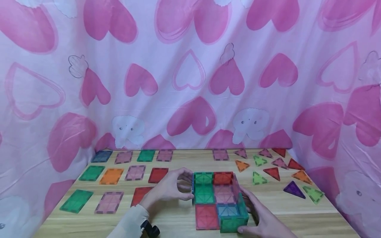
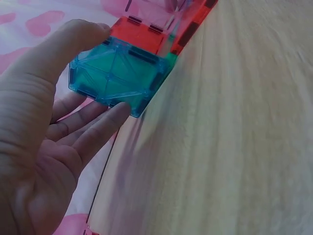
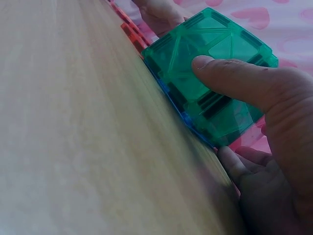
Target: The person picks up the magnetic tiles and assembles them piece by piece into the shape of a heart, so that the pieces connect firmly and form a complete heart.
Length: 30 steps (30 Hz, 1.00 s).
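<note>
A low open-topped box of see-through magnetic tiles stands on the wooden table, with a red base tile (image 1: 207, 216) at its front left. My left hand (image 1: 172, 185) is at the box's back left side. Its thumb and fingertips pinch the opposite edges of an upright blue-green magnetic tile (image 2: 112, 73). My right hand (image 1: 262, 213) grips the front right corner; its thumb presses the upright green magnetic tile (image 3: 173, 73) there, and its fingers reach round the right-hand wall. Green, pink and blue tiles show inside the box.
Square tiles lie flat at the left, among them an orange tile (image 1: 111, 176) and a red tile (image 1: 141, 195) beside the left forearm. Triangular tiles are spread at the right, including a purple triangle (image 1: 294, 190). A pink heart-print curtain (image 1: 190, 82) hangs behind the table.
</note>
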Each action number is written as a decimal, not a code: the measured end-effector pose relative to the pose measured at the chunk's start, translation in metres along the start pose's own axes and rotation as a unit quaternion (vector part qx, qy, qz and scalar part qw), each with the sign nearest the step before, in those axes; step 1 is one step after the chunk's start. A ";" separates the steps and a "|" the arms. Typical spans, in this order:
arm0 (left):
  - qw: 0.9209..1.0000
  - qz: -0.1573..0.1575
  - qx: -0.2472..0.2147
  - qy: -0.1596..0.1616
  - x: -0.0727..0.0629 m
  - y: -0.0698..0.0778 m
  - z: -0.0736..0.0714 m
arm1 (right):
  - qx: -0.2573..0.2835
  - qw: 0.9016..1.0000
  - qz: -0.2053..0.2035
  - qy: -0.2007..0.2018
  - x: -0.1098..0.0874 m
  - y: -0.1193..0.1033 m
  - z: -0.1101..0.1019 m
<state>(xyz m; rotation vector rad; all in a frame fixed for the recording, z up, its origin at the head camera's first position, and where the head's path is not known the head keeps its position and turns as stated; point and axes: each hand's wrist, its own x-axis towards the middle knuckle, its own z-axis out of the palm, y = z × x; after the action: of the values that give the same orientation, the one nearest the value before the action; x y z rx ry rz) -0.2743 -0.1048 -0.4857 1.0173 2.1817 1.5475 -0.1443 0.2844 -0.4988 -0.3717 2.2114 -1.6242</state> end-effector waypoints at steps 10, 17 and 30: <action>0.999 -0.012 0.041 0.010 -0.002 0.005 -0.004 | -0.021 1.000 -0.021 0.004 0.000 -0.001 0.000; 0.969 -0.011 0.239 0.058 -0.019 0.013 -0.049 | -0.018 0.999 -0.029 0.001 0.002 0.002 0.002; 0.924 -0.176 0.326 0.090 -0.041 -0.010 -0.090 | -0.030 0.999 -0.019 0.010 0.002 0.005 0.000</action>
<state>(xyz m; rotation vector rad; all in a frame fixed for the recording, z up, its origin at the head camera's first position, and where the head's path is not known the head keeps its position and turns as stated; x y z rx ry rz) -0.3016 -0.1979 -0.4663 0.5813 2.9007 0.7824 -0.1463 0.2851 -0.5037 -0.4179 2.2859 -1.5897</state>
